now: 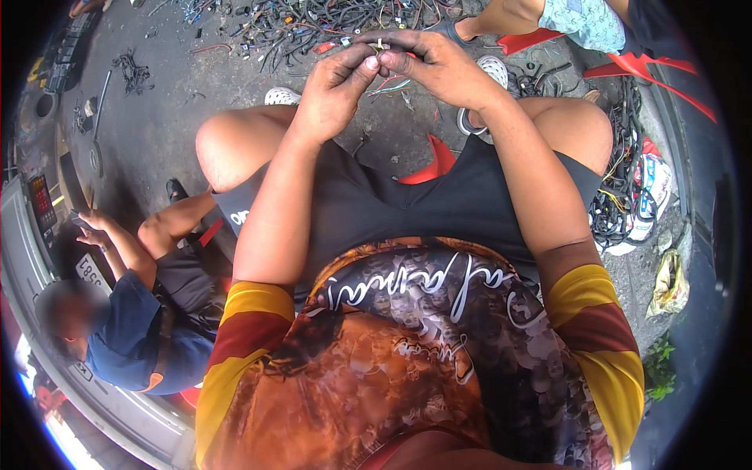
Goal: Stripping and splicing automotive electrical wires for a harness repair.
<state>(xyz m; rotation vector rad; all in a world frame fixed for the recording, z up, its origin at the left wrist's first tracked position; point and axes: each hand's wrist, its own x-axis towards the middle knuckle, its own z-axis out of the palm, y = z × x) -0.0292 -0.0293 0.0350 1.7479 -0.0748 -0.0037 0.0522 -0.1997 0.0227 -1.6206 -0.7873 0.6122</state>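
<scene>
Both my hands are held out together above the ground, past my knees, with the fingertips meeting. My left hand is closed, its thumb and forefinger pinching a small pale wire connector from the left. From the right, my right hand also closes on it, thumb against the near side and fingers curled behind. A thin yellowish-green wire shows between the thumbs. The fingers hide most of the piece, and its exact form is too small to make out. Dark grime covers my fingertips.
Heaped black cables with small connectors lie beyond my hands. More wire bundles spill from a white sack at right. A seated person in dark blue holds a phone at left; another person's leg is at upper right, near red chair legs.
</scene>
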